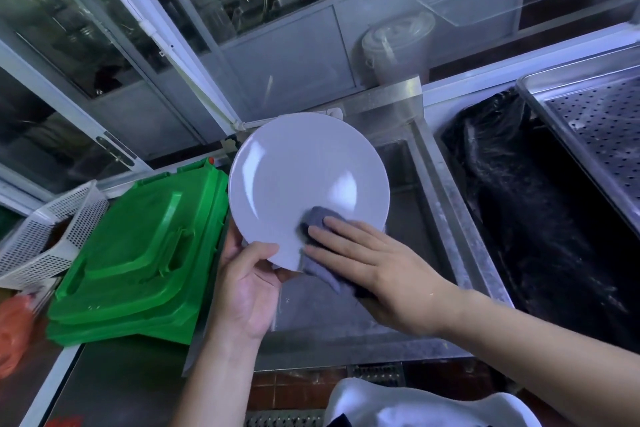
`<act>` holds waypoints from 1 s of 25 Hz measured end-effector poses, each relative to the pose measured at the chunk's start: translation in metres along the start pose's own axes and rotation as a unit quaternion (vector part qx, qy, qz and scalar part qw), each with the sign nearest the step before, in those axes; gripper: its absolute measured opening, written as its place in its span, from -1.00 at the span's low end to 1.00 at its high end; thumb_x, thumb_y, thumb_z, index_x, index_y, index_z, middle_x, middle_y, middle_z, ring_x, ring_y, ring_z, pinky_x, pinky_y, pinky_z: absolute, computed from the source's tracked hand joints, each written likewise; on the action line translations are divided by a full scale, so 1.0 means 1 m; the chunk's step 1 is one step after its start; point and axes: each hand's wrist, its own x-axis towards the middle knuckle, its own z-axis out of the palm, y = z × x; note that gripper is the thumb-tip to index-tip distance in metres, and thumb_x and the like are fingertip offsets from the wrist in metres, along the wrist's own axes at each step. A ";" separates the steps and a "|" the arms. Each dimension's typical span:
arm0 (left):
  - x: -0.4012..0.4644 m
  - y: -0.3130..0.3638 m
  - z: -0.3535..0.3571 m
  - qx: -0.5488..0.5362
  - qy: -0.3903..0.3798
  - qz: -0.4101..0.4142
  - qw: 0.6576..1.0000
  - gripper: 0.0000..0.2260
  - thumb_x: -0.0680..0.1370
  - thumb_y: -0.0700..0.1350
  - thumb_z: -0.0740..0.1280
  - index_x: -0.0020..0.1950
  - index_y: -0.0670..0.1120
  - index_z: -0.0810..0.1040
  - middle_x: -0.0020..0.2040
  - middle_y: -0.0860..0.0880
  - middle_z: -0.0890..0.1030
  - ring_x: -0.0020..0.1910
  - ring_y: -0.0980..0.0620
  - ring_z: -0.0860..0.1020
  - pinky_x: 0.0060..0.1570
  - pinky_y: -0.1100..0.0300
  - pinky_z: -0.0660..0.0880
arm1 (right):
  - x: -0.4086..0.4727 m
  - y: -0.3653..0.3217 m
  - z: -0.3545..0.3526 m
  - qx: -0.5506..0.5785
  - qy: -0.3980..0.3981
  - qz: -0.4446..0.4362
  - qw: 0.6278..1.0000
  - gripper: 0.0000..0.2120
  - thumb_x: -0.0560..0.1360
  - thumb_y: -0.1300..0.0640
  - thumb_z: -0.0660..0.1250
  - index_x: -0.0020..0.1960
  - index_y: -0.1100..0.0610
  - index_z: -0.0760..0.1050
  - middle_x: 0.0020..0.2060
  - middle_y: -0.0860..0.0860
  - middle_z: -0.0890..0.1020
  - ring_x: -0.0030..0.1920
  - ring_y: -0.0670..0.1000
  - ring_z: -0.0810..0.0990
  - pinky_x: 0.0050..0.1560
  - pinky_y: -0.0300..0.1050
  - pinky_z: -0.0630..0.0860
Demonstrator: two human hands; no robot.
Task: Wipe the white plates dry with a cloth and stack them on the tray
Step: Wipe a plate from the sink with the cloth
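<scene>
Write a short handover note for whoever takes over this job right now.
Left hand: grips the white plate by its near rim, held tilted over the sink.
Right hand: presses the grey cloth flat on the plate's lower face.
Perforated metal tray: on the right; the part in view holds no plates.
Done: nothing stacked in view.
Left: finish wiping this plate, set it on the tray, then any others.

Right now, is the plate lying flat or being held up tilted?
Tilted. The left hand grips the white plate by its lower rim, face toward the camera, above the steel sink, while the right hand presses the cloth on it.
</scene>
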 end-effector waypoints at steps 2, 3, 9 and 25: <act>0.000 -0.001 0.000 -0.009 0.004 -0.006 1.000 -0.43 0.33 -0.35 0.35 0.27 0.08 0.64 0.16 -0.06 0.70 0.04 -0.06 0.68 -0.23 0.09 0.63 | 0.004 -0.007 -0.010 0.176 -0.028 0.029 0.984 -0.51 0.56 0.34 0.31 0.47 0.15 0.44 0.51 -0.02 0.39 0.56 -0.08 0.24 0.55 -0.05 0.20; 0.000 -0.001 0.000 -0.009 0.004 -0.010 1.000 -0.41 0.31 -0.34 0.37 0.28 0.09 0.63 0.17 -0.07 0.70 0.03 -0.07 0.67 -0.22 0.08 0.63 | 0.006 -0.009 -0.019 0.298 -0.040 0.082 0.950 -0.61 0.58 0.32 0.31 0.39 0.16 0.53 0.38 -0.02 0.54 0.43 -0.12 0.43 0.44 -0.09 0.36; -0.009 -0.001 0.007 0.029 0.001 -0.010 1.000 -0.44 0.39 -0.33 0.28 0.29 0.13 0.62 0.16 -0.02 0.66 0.05 -0.02 0.64 -0.17 -0.02 0.57 | 0.036 0.008 -0.064 0.473 0.323 0.299 0.764 -0.71 0.60 0.27 0.27 -0.07 -0.07 0.66 -0.36 -0.14 0.52 -0.38 -0.12 0.42 -0.42 -0.26 0.37; -0.010 0.001 -0.006 0.009 0.004 -0.011 1.000 -0.40 0.42 -0.36 0.29 0.39 0.09 0.55 0.27 -0.06 0.65 0.12 -0.07 0.67 -0.22 -0.05 0.64 | -0.015 0.022 -0.017 0.070 -0.055 -0.019 0.996 -0.41 0.51 0.38 0.31 0.52 0.14 0.35 0.54 -0.02 0.32 0.60 -0.03 0.14 0.60 0.00 0.06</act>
